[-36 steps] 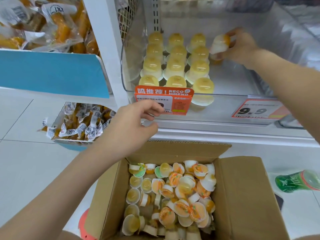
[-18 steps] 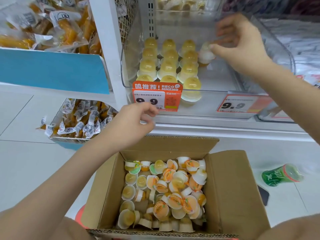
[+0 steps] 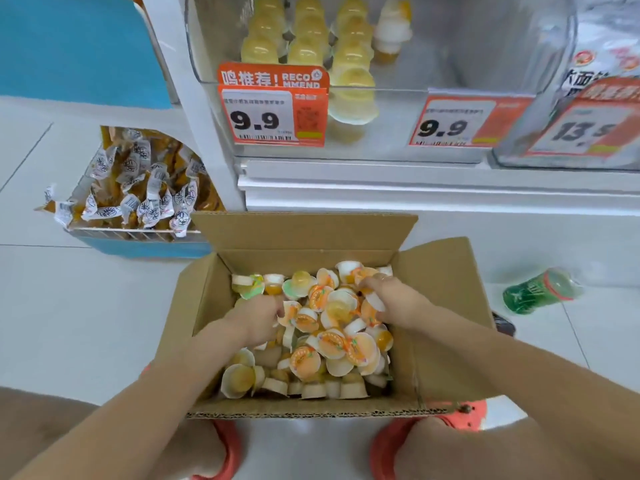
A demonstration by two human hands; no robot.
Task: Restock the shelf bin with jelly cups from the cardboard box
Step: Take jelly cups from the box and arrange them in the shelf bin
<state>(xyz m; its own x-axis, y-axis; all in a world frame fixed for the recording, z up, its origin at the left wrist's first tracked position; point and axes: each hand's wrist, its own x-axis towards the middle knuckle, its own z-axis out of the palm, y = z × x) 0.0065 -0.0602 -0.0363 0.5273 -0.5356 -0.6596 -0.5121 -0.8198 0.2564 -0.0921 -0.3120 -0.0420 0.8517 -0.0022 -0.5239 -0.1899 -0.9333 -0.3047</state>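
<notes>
An open cardboard box (image 3: 446, 306) stands on the floor, holding a loose pile of jelly cups (image 3: 332, 341). Both hands are down inside it. My left hand (image 3: 256, 317) is at the left of the pile, its fingers curled down among the cups with the tips hidden. My right hand (image 3: 391, 299) is at the back right of the pile, its fingers curled round a white jelly cup (image 3: 376, 302). Above, the clear shelf bin (image 3: 450, 46) holds three rows of yellow jelly cups (image 3: 304, 46) on its left side. One more cup (image 3: 393, 29) starts a fourth row.
Orange 9.9 price tags (image 3: 273, 112) hang on the bin's front. A wire basket of wrapped snacks (image 3: 138, 188) stands low on the left. A green bottle (image 3: 540, 292) lies on the floor right of the box. Orange shoes (image 3: 460, 414) sit at the box's near edge.
My right hand left a cup in the bin and came down into the box. My left hand dropped from near the price tag into the pile. The view tilted downward.
</notes>
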